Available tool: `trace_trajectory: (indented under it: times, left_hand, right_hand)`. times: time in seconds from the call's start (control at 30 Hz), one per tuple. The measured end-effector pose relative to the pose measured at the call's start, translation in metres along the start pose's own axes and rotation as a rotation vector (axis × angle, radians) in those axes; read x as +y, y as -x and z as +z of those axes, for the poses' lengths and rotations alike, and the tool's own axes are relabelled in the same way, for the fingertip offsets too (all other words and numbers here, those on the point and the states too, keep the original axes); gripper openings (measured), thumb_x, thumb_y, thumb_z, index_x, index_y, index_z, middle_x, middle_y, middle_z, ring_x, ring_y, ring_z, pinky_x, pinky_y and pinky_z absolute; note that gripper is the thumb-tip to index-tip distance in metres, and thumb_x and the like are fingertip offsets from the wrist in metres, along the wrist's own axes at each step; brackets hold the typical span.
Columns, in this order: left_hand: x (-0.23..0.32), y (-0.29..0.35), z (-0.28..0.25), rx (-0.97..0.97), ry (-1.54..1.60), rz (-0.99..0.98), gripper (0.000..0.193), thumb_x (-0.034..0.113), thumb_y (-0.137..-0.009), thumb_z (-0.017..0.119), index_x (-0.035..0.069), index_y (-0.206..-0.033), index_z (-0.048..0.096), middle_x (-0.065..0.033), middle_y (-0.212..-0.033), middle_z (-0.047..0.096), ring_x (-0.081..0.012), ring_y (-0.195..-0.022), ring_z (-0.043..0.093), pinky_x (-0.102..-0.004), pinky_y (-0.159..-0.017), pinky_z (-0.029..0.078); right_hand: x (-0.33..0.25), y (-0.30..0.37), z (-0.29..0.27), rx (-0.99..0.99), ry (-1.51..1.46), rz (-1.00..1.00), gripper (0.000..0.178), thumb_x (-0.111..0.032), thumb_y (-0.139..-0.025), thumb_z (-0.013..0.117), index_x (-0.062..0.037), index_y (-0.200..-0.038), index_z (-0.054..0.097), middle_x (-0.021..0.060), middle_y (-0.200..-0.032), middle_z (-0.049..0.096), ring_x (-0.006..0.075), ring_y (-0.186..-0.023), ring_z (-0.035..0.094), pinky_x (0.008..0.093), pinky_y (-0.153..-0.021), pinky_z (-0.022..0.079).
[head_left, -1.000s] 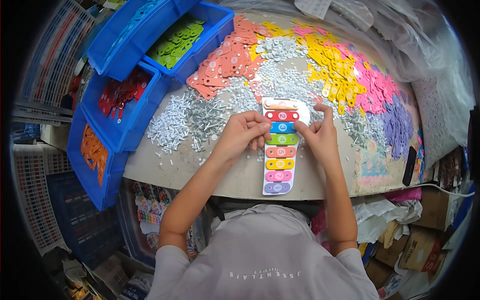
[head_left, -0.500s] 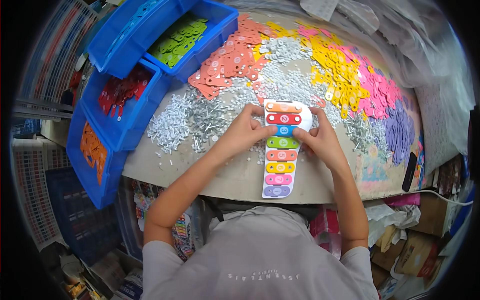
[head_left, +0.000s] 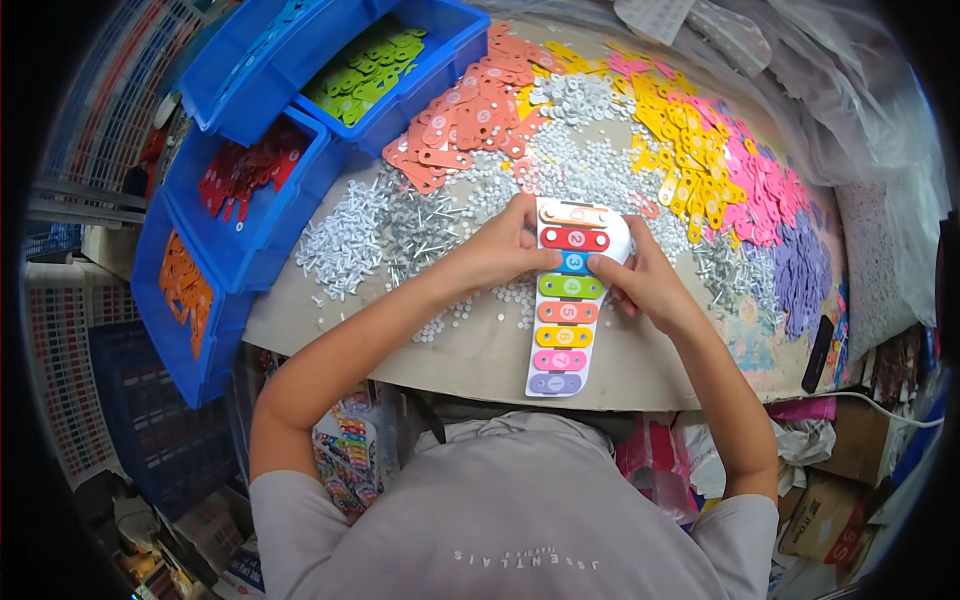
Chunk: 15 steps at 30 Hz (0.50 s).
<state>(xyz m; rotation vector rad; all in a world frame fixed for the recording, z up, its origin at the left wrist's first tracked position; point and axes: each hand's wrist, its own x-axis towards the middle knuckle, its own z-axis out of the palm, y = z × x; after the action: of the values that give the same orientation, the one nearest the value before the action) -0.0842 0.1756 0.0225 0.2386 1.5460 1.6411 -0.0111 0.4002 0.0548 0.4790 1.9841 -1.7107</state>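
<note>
A long white board [head_left: 570, 299] with rainbow-coloured bars stands lengthwise over a beige table [head_left: 480, 365], gripped from both sides. The person's bare left hand [head_left: 510, 247] pinches its left edge, bare right hand [head_left: 640, 268] its right; both thumbs lie on the blue bar.

At upper left are four blue plastic bins. The topmost bin [head_left: 235, 112] holds light-blue strips [head_left: 265, 52]; beside it, an open bin [head_left: 450, 75] holds bright green strips [head_left: 365, 75]. Nearer the person, a bin [head_left: 215, 255] has glossy red strips [head_left: 255, 175], and the lowest bin [head_left: 200, 370] has orange strips [head_left: 185, 285].
</note>
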Motion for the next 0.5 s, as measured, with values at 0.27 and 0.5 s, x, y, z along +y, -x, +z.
trace_trajectory:
  times: [0.27,0.5]
  left_hand:
    - [-0.016,0.006,0.005,0.12,-0.051,0.141,0.055,0.011,-0.086,0.076,-0.002,-0.125,0.04,-0.0088,-0.088,0.064,-0.0172,-0.081,0.069,-0.029,-0.065,0.055]
    - [-0.004,0.092,-0.002,0.68,-0.664,0.349,0.024,0.02,-0.093,0.069,0.006,-0.111,0.062,-0.0121,-0.083,0.065,-0.0292,-0.072,0.066,-0.0383,-0.064,0.051]
  right_hand:
    - [0.015,0.01,0.015,0.133,0.085,-0.109,0.07,-0.019,-0.094,0.072,-0.003,-0.148,0.031,-0.0015,-0.062,0.053,0.0057,-0.042,0.043,0.0239,-0.037,0.029]
    - [0.053,0.053,-0.081,1.044,0.635,-0.43,0.032,-0.013,-0.099,0.062,-0.0065,-0.13,0.058,0.0002,-0.072,0.045,0.0107,-0.066,0.046,0.0274,-0.061,0.037]
